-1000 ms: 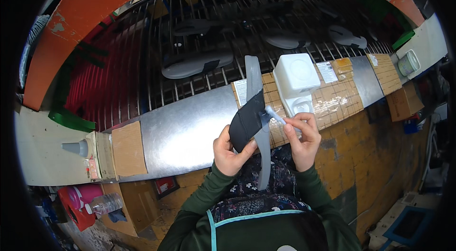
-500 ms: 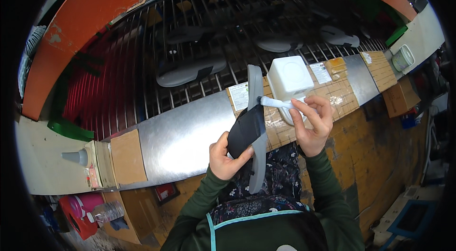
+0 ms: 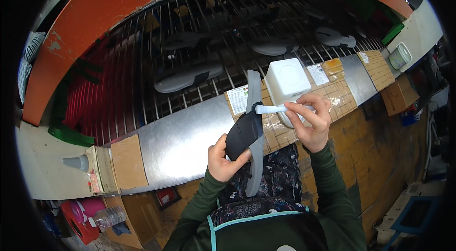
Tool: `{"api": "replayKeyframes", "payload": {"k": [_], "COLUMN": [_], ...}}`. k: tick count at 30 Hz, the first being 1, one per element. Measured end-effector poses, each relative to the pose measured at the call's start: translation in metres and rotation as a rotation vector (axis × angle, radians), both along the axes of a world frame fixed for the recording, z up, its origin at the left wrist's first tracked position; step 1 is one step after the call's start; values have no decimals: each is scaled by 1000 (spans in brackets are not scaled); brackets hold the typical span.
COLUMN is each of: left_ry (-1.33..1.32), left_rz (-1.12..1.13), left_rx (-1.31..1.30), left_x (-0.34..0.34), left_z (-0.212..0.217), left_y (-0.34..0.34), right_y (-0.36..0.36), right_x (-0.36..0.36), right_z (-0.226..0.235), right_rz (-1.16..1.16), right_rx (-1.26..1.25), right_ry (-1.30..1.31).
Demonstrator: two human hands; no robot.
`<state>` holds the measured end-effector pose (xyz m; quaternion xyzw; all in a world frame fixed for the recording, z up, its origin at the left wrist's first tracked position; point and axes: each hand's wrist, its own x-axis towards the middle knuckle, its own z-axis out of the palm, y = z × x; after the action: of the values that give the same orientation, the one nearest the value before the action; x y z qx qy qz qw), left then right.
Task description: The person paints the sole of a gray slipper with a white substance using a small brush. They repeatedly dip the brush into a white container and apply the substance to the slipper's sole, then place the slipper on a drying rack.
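Note:
A slide sandal (image 3: 243, 133) with a grey sole and a wide black strap stands on its edge in my left hand (image 3: 222, 162). My left fingers and thumb grip it around the strap's lower end. In my right hand (image 3: 313, 122) the thumb and fingers pinch a white-handled brush (image 3: 271, 108). Its dark bristles touch the upper end of the strap, by the sole. Right behind the brush, a white plastic jug (image 3: 287, 79) lies near my right fingertips on the bench ledge.
Beyond the ledge runs a conveyor of metal bars (image 3: 199, 94), carrying several grey sandals (image 3: 190, 76) under an orange hood (image 3: 90, 28). A metal plate (image 3: 185, 142) covers the ledge at left; taped cardboard (image 3: 342, 92) covers it at right. A white tub (image 3: 400, 55) stands far right.
The brush has swung to lie nearly level, its bristle end a little lower and further left. My right hand has shifted slightly left. The left hand keeps its hold on the sandal.

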<state>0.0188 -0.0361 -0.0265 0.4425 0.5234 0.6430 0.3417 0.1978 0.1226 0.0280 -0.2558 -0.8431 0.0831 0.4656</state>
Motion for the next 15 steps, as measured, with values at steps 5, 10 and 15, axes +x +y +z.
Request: {"api": "replayKeyframes", "payload": {"k": [5,10,15], "left_ry": [-19,-18,-16], "left_rz": [-2,9,3], "left_rx": [-4,-10,-23], "left_x": [0,-1,-5], "left_z": [0,1,2], "left_y": [0,1,1], "right_y": [2,2,3], "right_x": [2,2,3], "right_z": [-1,-1,-1], "right_rz": [30,59,74], "right_rx": [27,19,20], "right_ry": [-26,-42,-78]}}
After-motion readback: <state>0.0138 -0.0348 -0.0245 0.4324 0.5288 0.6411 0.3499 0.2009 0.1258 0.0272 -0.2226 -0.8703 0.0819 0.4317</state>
